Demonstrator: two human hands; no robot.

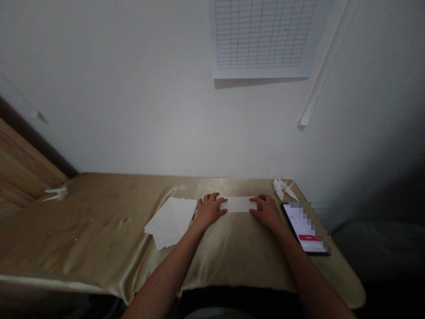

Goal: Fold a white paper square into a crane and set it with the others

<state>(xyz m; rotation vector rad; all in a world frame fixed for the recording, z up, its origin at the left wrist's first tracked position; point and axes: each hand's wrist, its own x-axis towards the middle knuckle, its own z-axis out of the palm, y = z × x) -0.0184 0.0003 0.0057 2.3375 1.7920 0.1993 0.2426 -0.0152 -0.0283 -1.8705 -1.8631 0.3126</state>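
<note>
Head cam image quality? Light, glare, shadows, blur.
Head view: dim overall, darkest at lower right; soft sheen on the gold cloth; thin shadow under the grid sheet; the paper rectangle looks pale and flat, fine creases hard to tell; part of the phone pixelated.

Both arms [171,268] reach forward, fingers [211,197] bent inward.

Dead centre of the clock, the paper strip [238,204] shows smooth, matt white! Beneath it gleams the tablecloth [96,217], satin-like, rucked into glossy folds at eight. Shy of nine, the paper stack [172,219], flat and matt. Half past two: a crisply creased paper figure [280,188]. Half past three: the phone [300,227], glassy-smooth. At twelve, the dull matt wall [133,88]; past nine, grained wood panel [28,157].
</note>
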